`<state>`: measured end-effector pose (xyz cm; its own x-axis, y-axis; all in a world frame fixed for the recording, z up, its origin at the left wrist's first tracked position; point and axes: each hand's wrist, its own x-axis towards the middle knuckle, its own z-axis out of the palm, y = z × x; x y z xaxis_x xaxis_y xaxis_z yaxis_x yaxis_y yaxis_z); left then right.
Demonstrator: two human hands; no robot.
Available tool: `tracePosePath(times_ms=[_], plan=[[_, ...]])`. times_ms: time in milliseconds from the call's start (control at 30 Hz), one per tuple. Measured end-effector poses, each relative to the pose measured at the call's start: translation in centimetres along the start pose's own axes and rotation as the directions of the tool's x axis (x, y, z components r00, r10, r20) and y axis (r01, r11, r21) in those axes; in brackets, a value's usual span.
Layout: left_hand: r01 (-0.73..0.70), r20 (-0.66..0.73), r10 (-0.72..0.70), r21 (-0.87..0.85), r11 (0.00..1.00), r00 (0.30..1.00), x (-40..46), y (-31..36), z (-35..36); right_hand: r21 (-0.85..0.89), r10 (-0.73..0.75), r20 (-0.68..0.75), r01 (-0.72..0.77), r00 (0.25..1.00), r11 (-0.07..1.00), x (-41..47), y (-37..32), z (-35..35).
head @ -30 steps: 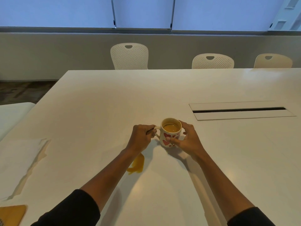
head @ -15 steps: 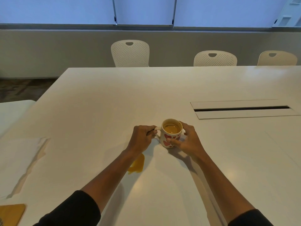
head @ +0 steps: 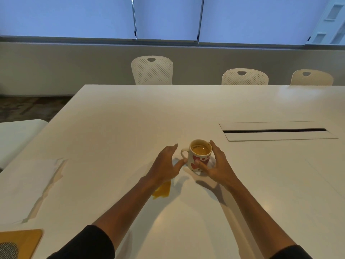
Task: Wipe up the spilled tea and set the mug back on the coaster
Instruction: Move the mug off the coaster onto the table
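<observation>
A white mug [head: 198, 159] with red hearts stands upright on the white table [head: 115, 128], with tea in it and its handle pointing left. My left hand [head: 165, 164] is just left of the handle, fingers spread and off it. My right hand [head: 217, 165] cups the mug's right side, its thumb on the front and its fingers along the far rim. A small orange tea puddle [head: 162, 190] lies on the table under my left wrist. A yellow coaster [head: 24, 240] sits at the bottom left corner, far from the mug.
A white paper towel [head: 28, 184] lies flat at the left edge, above the coaster. A grey mesh object [head: 7, 250] overlaps the coaster's corner. A cable slot [head: 274, 130] is set into the table at the right. White chairs [head: 152, 71] line the far side.
My left hand has let go of the mug's handle and opened. My right hand's fingers have straightened but stay on the mug. The mug has not moved.
</observation>
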<state>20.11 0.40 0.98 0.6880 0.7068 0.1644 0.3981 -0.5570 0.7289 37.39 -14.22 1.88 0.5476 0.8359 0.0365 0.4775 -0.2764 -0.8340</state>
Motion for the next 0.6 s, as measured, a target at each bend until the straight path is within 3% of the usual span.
tracePosePath(times_ms=[200,600], plan=[[-0.055,-0.012,0.058,0.201,0.978,0.998,-1.1,0.2,-3.3,-0.217,-0.148,-0.149,0.114,0.978,0.970,-0.2,-2.9,-1.0],[-0.088,-0.072,0.119,0.341,0.936,0.990,-1.1,0.6,-12.5,-0.399,-0.328,-0.116,0.259,0.938,0.880,2.3,-9.8,0.0]])
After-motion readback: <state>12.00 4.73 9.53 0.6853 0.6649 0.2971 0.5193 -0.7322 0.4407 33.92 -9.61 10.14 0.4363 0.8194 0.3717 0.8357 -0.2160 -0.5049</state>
